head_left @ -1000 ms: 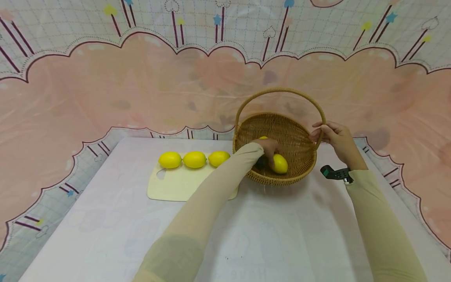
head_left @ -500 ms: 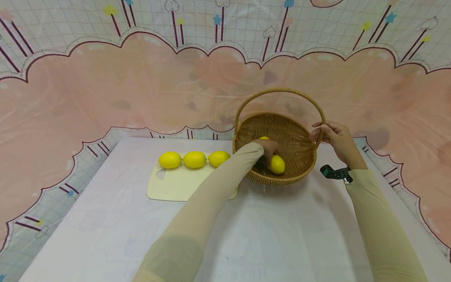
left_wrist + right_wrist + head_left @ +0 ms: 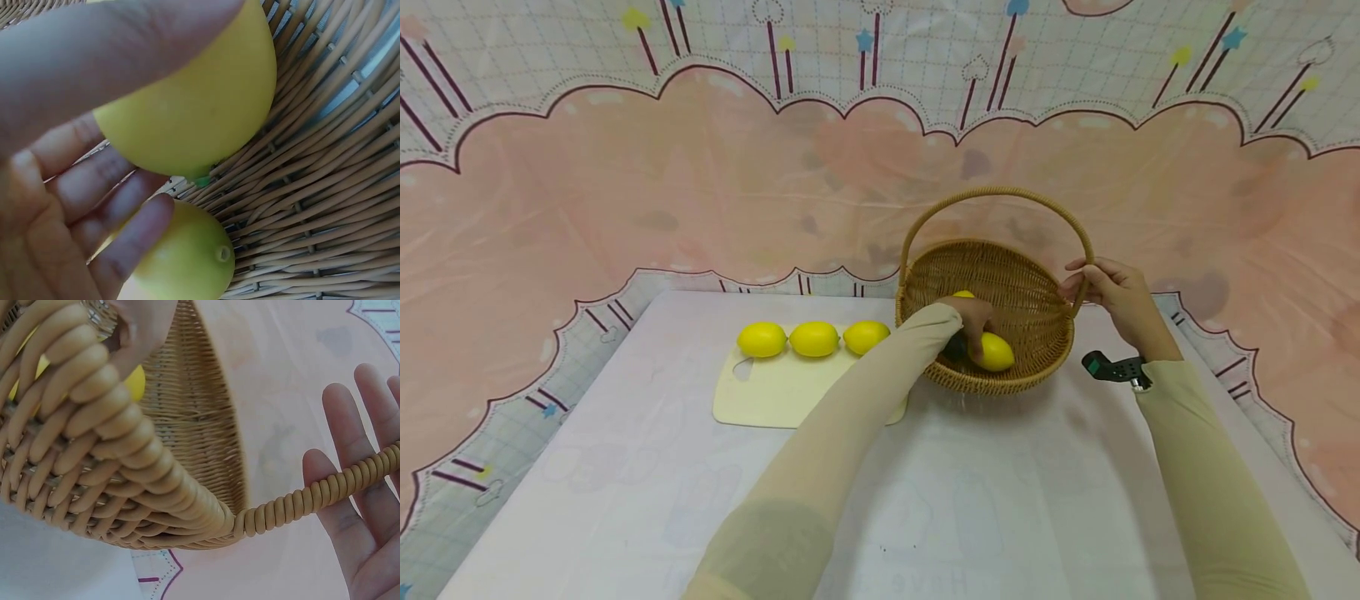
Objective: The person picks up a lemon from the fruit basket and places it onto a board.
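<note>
In the head view, my left hand (image 3: 972, 317) reaches down into a wicker basket (image 3: 1030, 350). It holds a yellow lemon (image 3: 996, 353). The left wrist view shows the thumb laid across this lemon (image 3: 206, 112) and the fingers behind it. Below, the little finger touches a second lemon (image 3: 194, 262). At the basket's right side, my right hand (image 3: 1116, 292) holds the handle (image 3: 998, 192) near its lower end. The right wrist view has the fingers (image 3: 344, 431) behind the handle, its thumb out of sight. Another bit of yellow (image 3: 962, 293) shows behind the left wrist.
Left of the basket lies a cream cutting board (image 3: 775, 396). Three lemons sit in a row along its far edge, the leftmost lemon (image 3: 762, 340) near the board's handle hole. The left forearm crosses over the board. A patterned pink cloth (image 3: 775, 192) hangs behind the white table (image 3: 970, 500).
The lemon under the left hand shifted slightly left, then back to the right, and turned a little. The basket and the right hand stayed in place.
</note>
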`<state>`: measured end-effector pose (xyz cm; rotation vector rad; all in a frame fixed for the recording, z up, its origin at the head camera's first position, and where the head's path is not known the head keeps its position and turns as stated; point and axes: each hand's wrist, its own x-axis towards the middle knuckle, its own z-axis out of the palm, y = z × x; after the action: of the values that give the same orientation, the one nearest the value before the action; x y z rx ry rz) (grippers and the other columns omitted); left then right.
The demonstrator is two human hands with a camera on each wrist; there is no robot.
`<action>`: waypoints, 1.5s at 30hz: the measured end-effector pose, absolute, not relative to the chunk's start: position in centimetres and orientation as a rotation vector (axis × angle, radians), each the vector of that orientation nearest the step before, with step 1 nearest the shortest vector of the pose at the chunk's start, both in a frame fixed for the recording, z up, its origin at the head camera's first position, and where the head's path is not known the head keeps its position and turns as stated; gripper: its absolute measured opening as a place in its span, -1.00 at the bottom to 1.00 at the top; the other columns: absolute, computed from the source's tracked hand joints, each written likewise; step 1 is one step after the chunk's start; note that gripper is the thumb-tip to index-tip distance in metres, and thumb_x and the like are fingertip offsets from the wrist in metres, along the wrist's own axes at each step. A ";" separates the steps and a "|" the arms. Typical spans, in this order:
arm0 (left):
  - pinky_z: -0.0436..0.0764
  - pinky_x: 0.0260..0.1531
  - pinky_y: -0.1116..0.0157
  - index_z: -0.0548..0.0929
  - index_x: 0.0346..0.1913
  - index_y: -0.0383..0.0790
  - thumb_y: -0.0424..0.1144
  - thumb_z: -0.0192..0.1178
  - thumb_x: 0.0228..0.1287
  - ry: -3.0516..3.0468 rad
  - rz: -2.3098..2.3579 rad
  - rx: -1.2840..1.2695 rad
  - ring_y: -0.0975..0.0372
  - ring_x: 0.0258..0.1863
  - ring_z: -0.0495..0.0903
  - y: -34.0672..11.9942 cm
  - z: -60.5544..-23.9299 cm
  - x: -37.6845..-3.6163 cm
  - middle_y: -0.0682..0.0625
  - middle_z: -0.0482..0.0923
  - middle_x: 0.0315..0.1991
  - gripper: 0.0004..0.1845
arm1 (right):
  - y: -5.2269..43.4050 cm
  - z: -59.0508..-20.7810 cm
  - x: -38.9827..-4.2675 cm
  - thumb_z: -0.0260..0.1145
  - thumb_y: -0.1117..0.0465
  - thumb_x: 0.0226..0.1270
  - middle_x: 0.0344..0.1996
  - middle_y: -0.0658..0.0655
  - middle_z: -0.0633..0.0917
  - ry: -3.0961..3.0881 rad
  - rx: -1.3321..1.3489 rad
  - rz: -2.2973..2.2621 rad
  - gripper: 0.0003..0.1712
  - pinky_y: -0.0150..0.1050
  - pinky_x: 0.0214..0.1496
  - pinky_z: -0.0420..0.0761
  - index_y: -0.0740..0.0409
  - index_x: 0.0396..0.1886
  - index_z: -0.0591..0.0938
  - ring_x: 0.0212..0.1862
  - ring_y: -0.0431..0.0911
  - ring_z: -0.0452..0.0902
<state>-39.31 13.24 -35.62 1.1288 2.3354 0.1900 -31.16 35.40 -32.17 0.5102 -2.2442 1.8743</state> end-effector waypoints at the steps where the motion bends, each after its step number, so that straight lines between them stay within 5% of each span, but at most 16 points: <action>1: 0.54 0.02 0.32 0.60 0.09 -0.18 -0.17 0.38 0.09 2.334 0.190 1.129 0.20 0.03 0.51 13.3 -35.7 -39.3 -0.03 0.55 0.09 -0.53 | 35.4 -32.2 -31.1 0.05 0.16 0.43 -0.42 -0.06 0.74 -2.244 0.510 1.873 -0.75 -0.45 -0.24 0.65 0.12 -0.14 0.64 -0.34 -0.23 0.68; 17: 0.52 0.07 0.28 0.47 0.20 -0.17 -0.09 0.43 0.01 2.335 0.280 1.074 0.16 0.12 0.45 13.9 -36.4 -40.3 -0.06 0.42 0.20 -0.35 | 35.2 -31.9 -31.2 0.07 0.11 0.42 -0.43 -0.09 0.74 -2.284 0.470 1.828 -0.75 -0.47 -0.22 0.65 0.08 -0.15 0.64 -0.35 -0.25 0.68; 33: 0.56 -0.23 0.39 0.61 0.00 -0.21 -0.09 0.43 0.00 2.337 0.343 1.135 0.27 -0.23 0.52 14.4 -37.0 -40.9 -0.02 0.59 -0.06 -0.51 | 35.5 -32.3 -31.3 0.07 0.09 0.42 -0.44 -0.10 0.73 -2.304 0.469 1.760 -0.73 -0.46 -0.25 0.65 0.11 -0.15 0.63 -0.38 -0.24 0.66; 45: 0.57 -0.06 0.38 0.58 0.10 -0.22 -0.15 0.44 -0.01 2.333 0.374 1.175 0.20 -0.05 0.57 14.1 -36.6 -40.6 -0.05 0.59 0.03 -0.44 | 35.4 -32.2 -31.2 0.07 0.09 0.42 -0.43 -0.09 0.73 -2.300 0.460 1.781 -0.71 -0.48 -0.22 0.65 0.15 -0.14 0.62 -0.36 -0.26 0.66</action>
<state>-40.63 14.10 -36.56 1.1753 2.3328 0.3736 -31.18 35.39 -32.23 0.4602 -2.3005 1.7811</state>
